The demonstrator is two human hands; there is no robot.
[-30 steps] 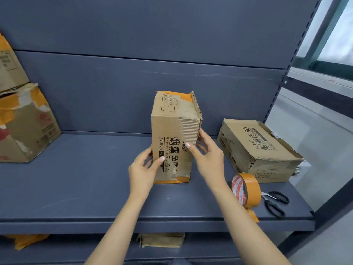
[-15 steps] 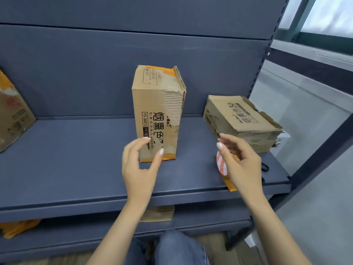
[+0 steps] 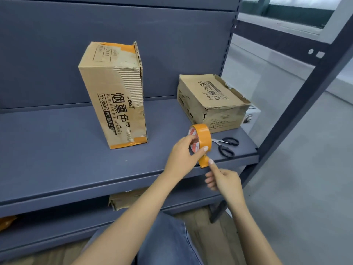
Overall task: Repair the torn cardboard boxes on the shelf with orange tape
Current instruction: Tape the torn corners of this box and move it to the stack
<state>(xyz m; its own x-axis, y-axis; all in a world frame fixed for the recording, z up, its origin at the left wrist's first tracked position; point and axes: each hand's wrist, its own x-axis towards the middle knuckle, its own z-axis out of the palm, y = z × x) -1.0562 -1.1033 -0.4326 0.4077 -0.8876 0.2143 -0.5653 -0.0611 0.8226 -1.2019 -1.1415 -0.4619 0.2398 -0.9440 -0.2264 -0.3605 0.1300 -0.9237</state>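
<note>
Grey-blue metal shelf point(image 3: 57, 150) with a matching back panel, window off to the right. Two beat-up cardboard boxes sit on it: the tall box point(image 3: 114, 96) stands on end mid-shelf, with orange tape already on its top edge and bottom corner, plus a patch near the top right where the outer paper is ripped off and the corrugation shows. The flat box point(image 3: 208, 100) lies further right, with ragged top edges and a split at its front corner. Both look closed from here, so no idea what's inside.

The tape roll point(image 3: 200, 138) is held up on edge just over the front right part of the shelf. The left hand point(image 3: 183, 157) grips it, thumb on the orange outer face and fingers curled into the core. A short loose tape end point(image 3: 203, 161) hangs straight down from the roll. The right hand point(image 3: 223, 180) is just below and to the right, index finger stretched out and touching that loose end, other fingers curled, nothing held.

So the right hand is the one placed to pinch the end and pull downward, I'd guess. Scissors point(image 3: 226, 146) lie just right of the roll.

A cardboard scrap point(image 3: 124, 199) is on the lower shelf.
</note>
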